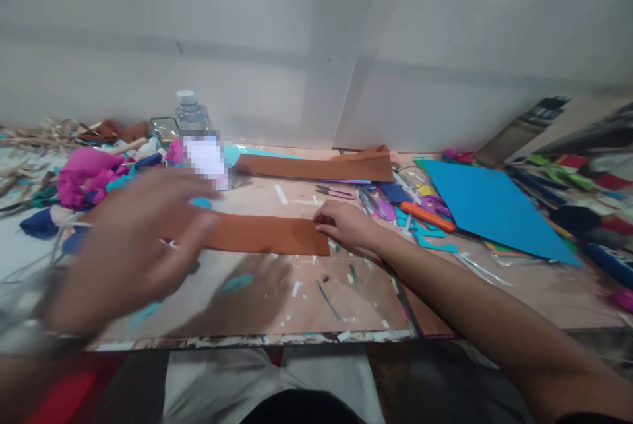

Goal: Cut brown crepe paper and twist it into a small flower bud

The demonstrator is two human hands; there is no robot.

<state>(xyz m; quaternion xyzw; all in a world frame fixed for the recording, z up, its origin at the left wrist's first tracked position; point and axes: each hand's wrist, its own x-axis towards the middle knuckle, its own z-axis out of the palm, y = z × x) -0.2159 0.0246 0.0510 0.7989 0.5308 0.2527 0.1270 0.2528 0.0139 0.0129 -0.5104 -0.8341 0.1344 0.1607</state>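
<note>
A flat brown strip (267, 234), felt or a similar sheet material, lies lengthwise across the table in front of me. At its right end, my right hand (349, 223) has its fingers curled and closed on the top corner. My left hand (143, 239) is smeared by motion over the left part of the strip, which it partly hides. Its thumb stands apart from the stretched fingers, and I see nothing held in it.
Behind lies another brown piece (311, 169), with small pink-handled snips (339, 193) before it. To the right are an orange cutter (428, 216) and a blue sheet (494, 206). A water bottle (190, 114) and crumpled magenta material (89, 173) stand back left. Scraps litter the table.
</note>
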